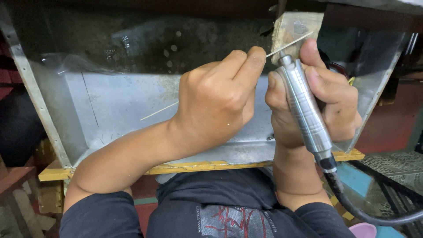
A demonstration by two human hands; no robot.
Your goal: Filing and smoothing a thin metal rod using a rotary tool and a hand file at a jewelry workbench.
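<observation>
The left hand (216, 101) pinches a thin pale stick (288, 44) between thumb and forefinger, its tip propped on a wooden block (293, 26) for steadiness. The right hand (317, 92) is wrapped tight around a metal rotary handpiece (304, 110) (black cable trailing down), nose at the stick, both over a metal tray (123, 105).

Thin stick (288, 45) against handheld rotary tool (304, 110)

Handpiece (305, 110): silver metal, ribbed bands, black collar; cable (352, 207) black. Thin rod (288, 45): pale cream. Tray (119, 105): dull grey sheet metal, speckled with light dust. Ledge (198, 167): yellow. Wooden block (293, 26): pale tan. Shirt (229, 220): dark navy, red print
</observation>
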